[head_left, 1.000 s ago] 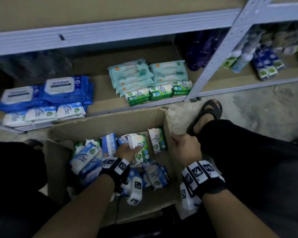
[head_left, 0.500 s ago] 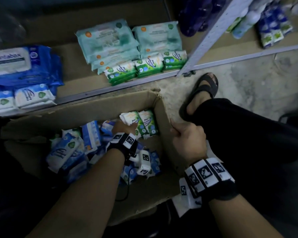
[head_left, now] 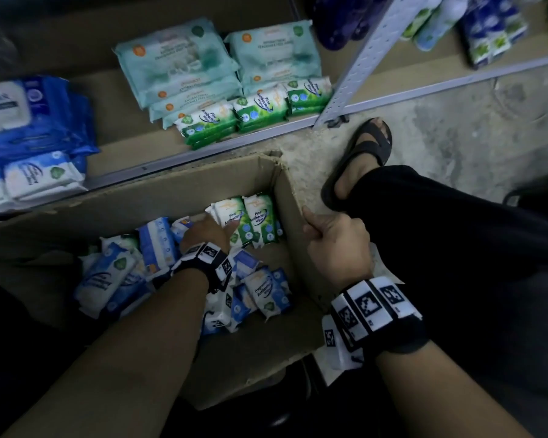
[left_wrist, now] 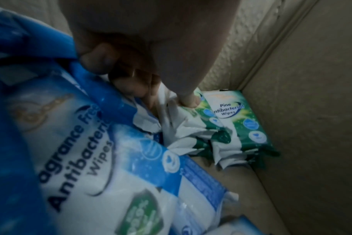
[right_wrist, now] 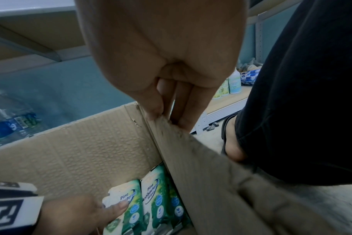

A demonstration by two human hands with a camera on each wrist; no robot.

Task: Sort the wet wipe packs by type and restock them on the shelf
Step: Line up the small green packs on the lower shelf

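Your left hand [head_left: 207, 233] pinches a green pack [head_left: 234, 223] in the box [head_left: 285, 197] corner; fingertips mostly hidden under packs. Right hand [head_left: 336, 245] grips box wall beside it.

Pine packs [head_left: 246, 221] green-white; fragrance-free packs [head_left: 271, 294] blue-white (green shield); box [head_left: 159, 197] brown; wristbands [head_left: 370, 306] black-white checkered.

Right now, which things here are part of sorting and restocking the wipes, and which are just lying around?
Part of the job:
- green pine wipe packs in the brown cardboard box; left hand grips one
- blue fragrance-free wipe packs in the box
- green pine packs shelved
- right hand pinches the box wall

Lying about:
- pale teal large wipe packs
- dark blue large packs
- bottles on the neighbouring shelf
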